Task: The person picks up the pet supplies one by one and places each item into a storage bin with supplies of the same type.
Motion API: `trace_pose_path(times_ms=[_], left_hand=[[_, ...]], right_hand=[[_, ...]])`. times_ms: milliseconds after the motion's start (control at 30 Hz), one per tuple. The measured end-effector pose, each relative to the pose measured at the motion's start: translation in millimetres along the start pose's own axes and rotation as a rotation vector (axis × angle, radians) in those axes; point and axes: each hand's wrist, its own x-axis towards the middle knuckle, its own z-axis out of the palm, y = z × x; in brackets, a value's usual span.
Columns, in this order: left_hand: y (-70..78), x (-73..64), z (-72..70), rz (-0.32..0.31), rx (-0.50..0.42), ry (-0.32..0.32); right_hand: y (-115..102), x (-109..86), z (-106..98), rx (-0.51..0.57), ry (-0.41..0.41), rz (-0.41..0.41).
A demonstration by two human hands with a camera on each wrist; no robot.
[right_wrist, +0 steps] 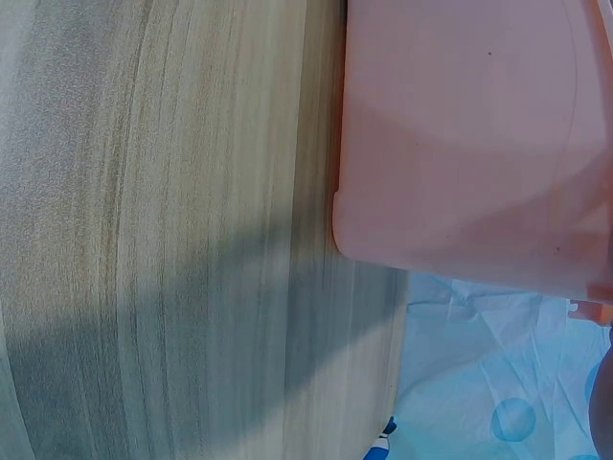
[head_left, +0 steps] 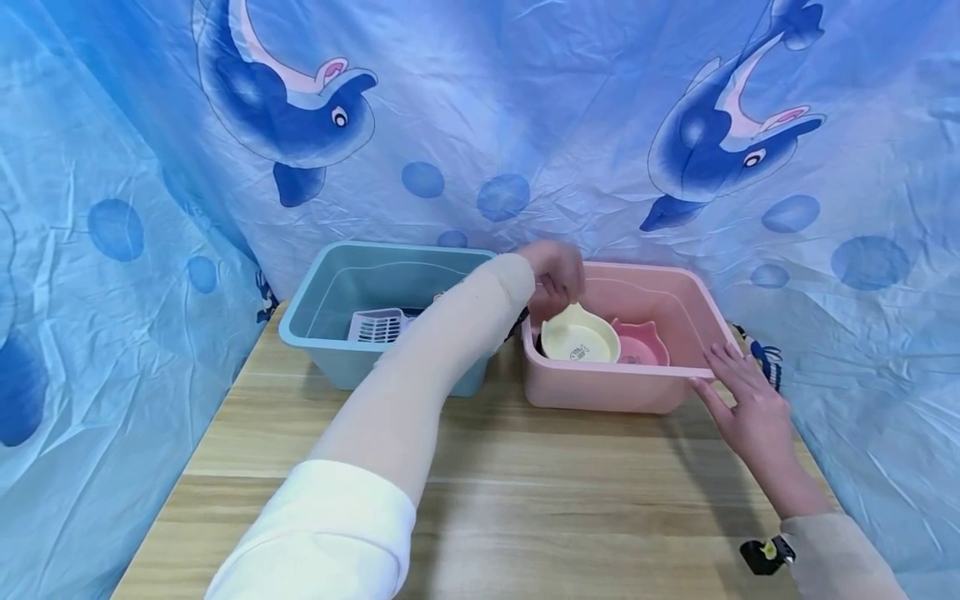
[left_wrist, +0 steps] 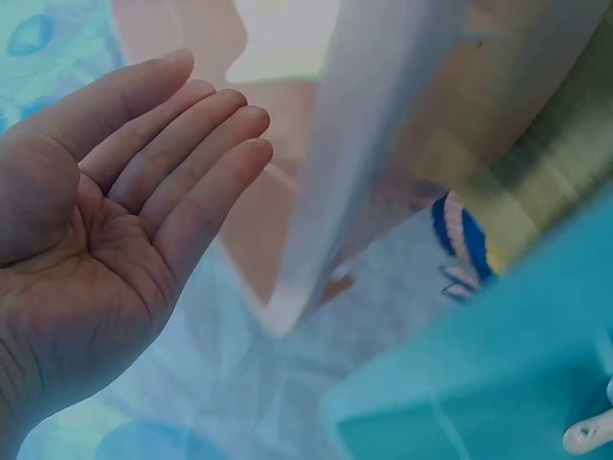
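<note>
My left hand (head_left: 557, 268) reaches over the inner left end of the pink bin (head_left: 600, 392). Its fingers are loosely bent, and the left wrist view shows the hand (left_wrist: 124, 201) holding nothing. Just below the fingers, a pale yellow cat-eared bowl (head_left: 579, 337) with a fish print lies in the bin. Beside it is a pink cat-eared bowl (head_left: 643, 343), partly covered by the yellow one. My right hand (head_left: 753, 408) rests with spread fingers on the bin's right front corner; in the right wrist view it is mostly out of frame, beyond the bin's wall (right_wrist: 469, 144).
A teal bin (head_left: 300, 343) stands to the left, holding a pale slotted litter scoop (head_left: 377, 326); my left forearm hides part of it. Both bins are on a wooden table (head_left: 555, 500). Blue dolphin-print cloth (head_left: 465, 108) hangs behind and at the sides.
</note>
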Motion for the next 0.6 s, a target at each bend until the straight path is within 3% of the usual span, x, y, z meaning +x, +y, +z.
trace_pose_path(times_ms=[33,167,333,600], left_hand=[[-0.9,-7.7,-2.6,0.006,-0.026,0.018],[-2.6,-38.8,-14.6,0.005,0.006,0.062],[-6.1,-79.6,-24.1,0.048,0.038,0.103],[-22.3,-132.1,-20.7,0.161,0.17,0.244]], right_hand=[[-0.7,0.2,0.6,0.003,0.001,-0.001],[-2.2,1.0,2.6,0.018,0.009,-0.01],[-1.6,2.9,0.9,0.035,0.016,-0.039],[1.9,8.9,-8.7,0.018,-0.064,-0.052]])
